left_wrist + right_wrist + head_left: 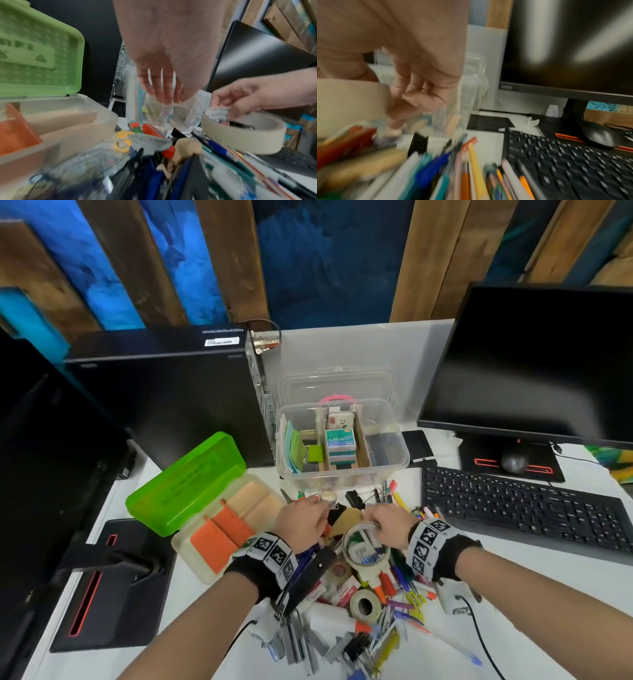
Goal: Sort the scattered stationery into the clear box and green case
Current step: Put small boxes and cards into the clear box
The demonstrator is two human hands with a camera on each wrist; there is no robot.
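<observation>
Tape roll: a wide beige roll of tape held tilted just above the stationery heap, in front of the clear box; in the left wrist view it sits lifted over the pens.
Right hand: the right hand pinches the roll's far rim, fingers curled over the edge with a printed label under them.
Left hand: the left hand hovers over the heap just left of the roll, fingers straight and slightly spread, holding nothing.
Stationery heap: pens, markers, clips, staple boxes and a smaller tape roll lie piled on the white worktop.
Clear box: the clear box stands open behind the heap, with dividers, paper pads and staple boxes inside.
Green case: the green case lies open to the left, lid raised, orange and beige pieces in its tray.
Surroundings: a keyboard and a monitor to the right.
</observation>
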